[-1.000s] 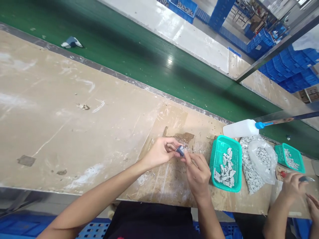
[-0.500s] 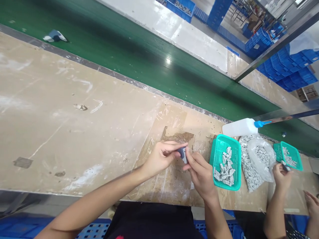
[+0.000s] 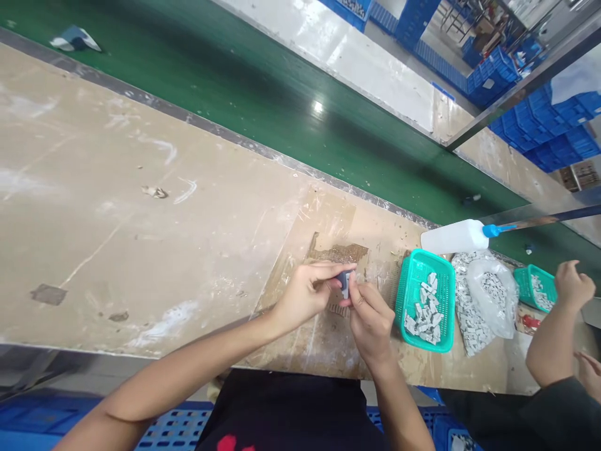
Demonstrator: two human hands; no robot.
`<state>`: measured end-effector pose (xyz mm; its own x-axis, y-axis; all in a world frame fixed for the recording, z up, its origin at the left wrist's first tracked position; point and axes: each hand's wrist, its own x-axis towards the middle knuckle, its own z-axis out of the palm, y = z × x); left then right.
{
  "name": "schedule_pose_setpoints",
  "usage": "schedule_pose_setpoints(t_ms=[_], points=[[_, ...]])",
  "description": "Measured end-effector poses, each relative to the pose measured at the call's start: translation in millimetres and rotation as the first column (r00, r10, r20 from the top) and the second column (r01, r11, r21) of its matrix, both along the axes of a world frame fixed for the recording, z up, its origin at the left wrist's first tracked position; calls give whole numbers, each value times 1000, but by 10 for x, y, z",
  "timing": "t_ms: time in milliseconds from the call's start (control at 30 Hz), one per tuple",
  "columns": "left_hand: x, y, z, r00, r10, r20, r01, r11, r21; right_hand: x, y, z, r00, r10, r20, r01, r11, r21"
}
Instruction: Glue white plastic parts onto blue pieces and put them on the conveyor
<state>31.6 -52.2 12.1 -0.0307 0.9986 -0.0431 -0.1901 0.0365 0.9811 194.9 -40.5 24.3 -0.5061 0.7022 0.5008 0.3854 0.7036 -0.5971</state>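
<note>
Between my two hands is a small dark blue and white piece (image 3: 346,283), partly covered by my fingers; I cannot tell its exact kind. My left hand (image 3: 312,285) pinches its left side with thumb and fingers. From the right, my right hand (image 3: 370,313) grips its pale side. Both hands hover over a worn, stained patch of cardboard (image 3: 340,254) on the bench. Close to my right hand stands a green basket (image 3: 401,307) with several small grey-white pieces (image 3: 427,313) inside.
A white squeeze bottle (image 3: 453,238) with a blue nozzle lies behind the basket. Beside it is a clear bag (image 3: 483,294) of small pieces. At right, a co-worker's hand (image 3: 573,285) is near another green basket (image 3: 528,288). The green conveyor belt (image 3: 263,106) runs beyond, carrying a blue-white piece (image 3: 76,40).
My hands keep hold of the piece, almost in place. The blue-white piece on the belt has shifted left. The co-worker's hand has moved up and right, and a dark piece now shows on the belt there.
</note>
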Motion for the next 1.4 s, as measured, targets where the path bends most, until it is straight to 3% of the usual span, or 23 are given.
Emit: schedule_pose_setpoints(t_ms=[100, 200, 333, 433, 533, 667, 1033, 1133, 1267, 1400], points=[[-62, 101, -74, 942, -141, 305, 197, 967, -162, -5, 76, 66, 999, -20, 50, 27, 989, -145], [-86, 161, -129, 789, -139, 598, 331, 917, -224, 59, 132, 117, 992, -124, 30, 127, 944, -303], [-107, 193, -175, 598, -79, 797, 368, 911, -187, 247, 90, 58, 906, -417, -74, 361, 851, -382], [-127, 205, -207, 519, -48, 854, 366, 915, -171, 390, 12, -44, 834, -544, -88, 450, 764, -462], [-118, 203, -222, 497, -37, 867, 373, 911, -176, 478, -50, -123, 805, -589, -69, 473, 709, -524], [-69, 184, -208, 484, -56, 873, 403, 900, -166, 503, -84, -149, 828, -557, -65, 430, 704, -565], [-32, 113, -264, 595, -95, 799, 388, 903, -182, 473, -107, -176, 790, -606, -93, 453, 680, -577], [-44, 125, -296, 566, -72, 821, 397, 897, -195, 603, -113, -165, 714, -688, -131, 508, 637, -579], [-63, 154, -311, 507, -44, 861, 421, 884, -203, 881, -102, -128, 506, -822, -263, 592, 552, -587], [-71, 168, -319, 521, -28, 853, 422, 877, -229, 1180, -90, -126, 394, -860, -324, 617, 508, -601]])
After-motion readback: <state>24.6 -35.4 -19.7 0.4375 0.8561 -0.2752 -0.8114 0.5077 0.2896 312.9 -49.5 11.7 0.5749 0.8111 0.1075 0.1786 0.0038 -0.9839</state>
